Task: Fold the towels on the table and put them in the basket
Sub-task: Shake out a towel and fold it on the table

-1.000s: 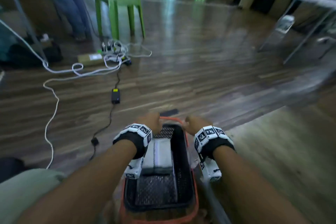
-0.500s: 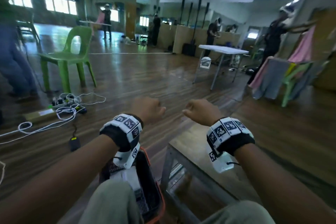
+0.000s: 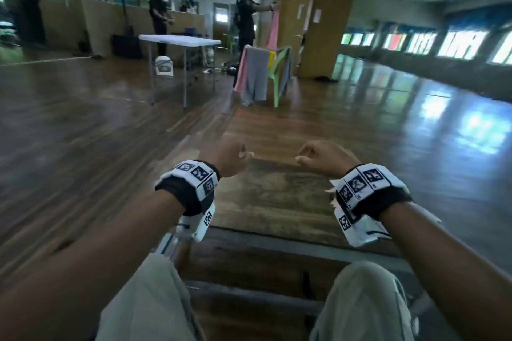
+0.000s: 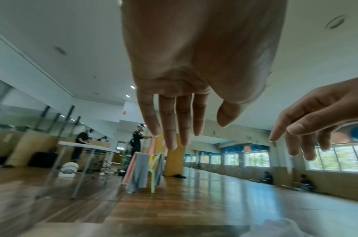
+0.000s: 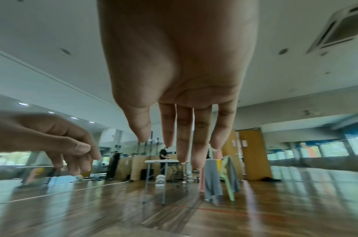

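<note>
Hands: left hand (image 3: pixel 227 156) and right hand (image 3: pixel 322 158) hung side by side over the bench (image 3: pixel 277 196), apart from each other and holding nothing; the wrist views showed the fingers (image 4: pixel 169 128) of the left and the fingers (image 5: pixel 182 136) of the right hanging straight and slack.
Towels: none lay on the part of the bench in view; a pale, blurred patch at the lower edge of the left wrist view could not be identified.
Basket: out of sight in all three views, so its place could not be told.
Risk, search: with no towel under the hands, a reach forward would likely meet bare wood; probable cause, the head turned off the work.
Risk, edges: the near edge of the bench sat just above the knees (image 3: pixel 155 285), so a dropped wrist could knock a wrist camera against it.
Risk, blur: the views were smeared, so judging any grasp point would be unreliable.
Room: the bench ran long and narrow away from the person, with open floor (image 3: pixel 83 133) on both sides.
Far off: a white folding table (image 3: pixel 180 40) and a green chair draped with cloths (image 3: pixel 257 75) stood well apart from the bench, with other people beside them.
</note>
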